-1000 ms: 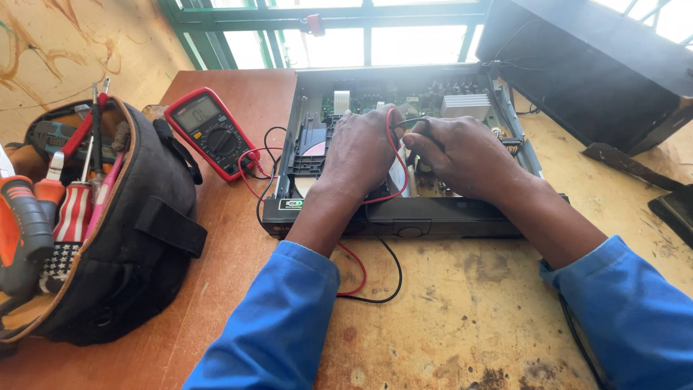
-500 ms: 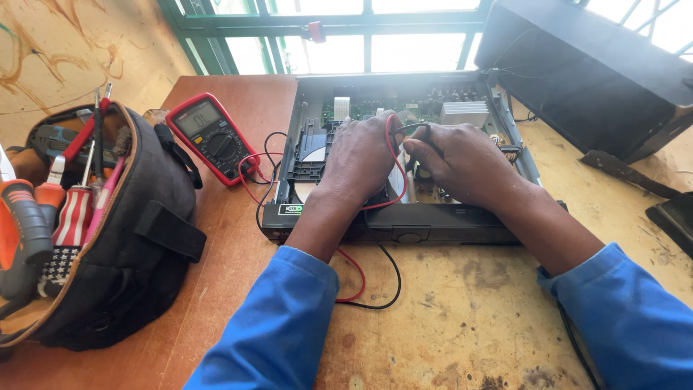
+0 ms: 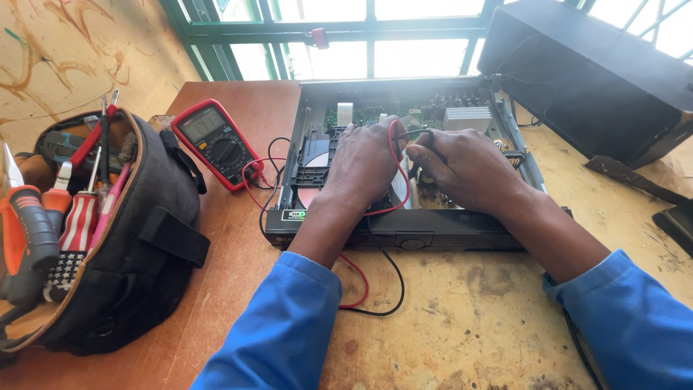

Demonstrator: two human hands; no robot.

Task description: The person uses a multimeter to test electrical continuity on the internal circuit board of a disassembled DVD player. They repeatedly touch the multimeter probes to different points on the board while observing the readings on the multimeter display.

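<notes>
A person in blue sleeves works with both hands inside an opened black disc player (image 3: pixel 404 231) that lies on a worn wooden workbench (image 3: pixel 469 325). The player's lid is off, showing a green circuit board (image 3: pixel 375 112) at the back and a grey metal block (image 3: pixel 468 118) to the right of it.

The left hand (image 3: pixel 364 166) rests palm down over the middle of the player, fingers curled around a red test lead (image 3: pixel 395 155) that loops over the back of the hand. The right hand (image 3: pixel 465 167) sits just beside it, fingers closed on a black test lead (image 3: pixel 419 133) whose tip points down into the player; the tip itself is hidden by the fingers.

Red and black wires run from under the left forearm across the bench and back to a red multimeter (image 3: pixel 216 143), which lies face up to the left of the player, near its left edge.

Further left stands an open black tool bag (image 3: pixel 137 245) holding screwdrivers with red, orange and grey handles (image 3: pixel 43 224). A large black case (image 3: pixel 585 72) sits behind the player on the right, below a green-framed window (image 3: pixel 346 29)
</notes>
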